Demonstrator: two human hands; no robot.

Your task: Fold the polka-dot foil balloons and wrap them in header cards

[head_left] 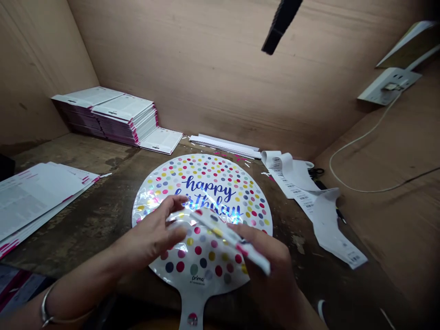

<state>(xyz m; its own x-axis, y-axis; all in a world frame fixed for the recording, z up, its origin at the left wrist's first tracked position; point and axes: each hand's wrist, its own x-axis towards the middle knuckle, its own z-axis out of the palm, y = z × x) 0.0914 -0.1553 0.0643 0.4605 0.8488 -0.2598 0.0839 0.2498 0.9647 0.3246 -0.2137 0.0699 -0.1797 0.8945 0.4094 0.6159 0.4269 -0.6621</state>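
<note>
A flat, round foil balloon [206, 169] lies before me, white with coloured dots, "happy birthday" lettering and a tail pointing towards me. Above its middle is a folded white foil piece with dots [215, 224], blurred and slanting down to the right. My right hand [271, 261] is closed around the lower right part of this folded piece. At the piece's other end is my left hand [151, 233], its curved fingers apart around the end; whether they touch it is blurred. Parts of the lettering are covered by the piece and my fingers.
Stacked printed cards [120, 107] stand at the back left, with more cards [44, 192] at the left. A curling label strip [305, 197] lies right, near black scissors [316, 172]. White paper strips [225, 145] lie along the back wall. A cable [357, 188] hangs from the socket [388, 85].
</note>
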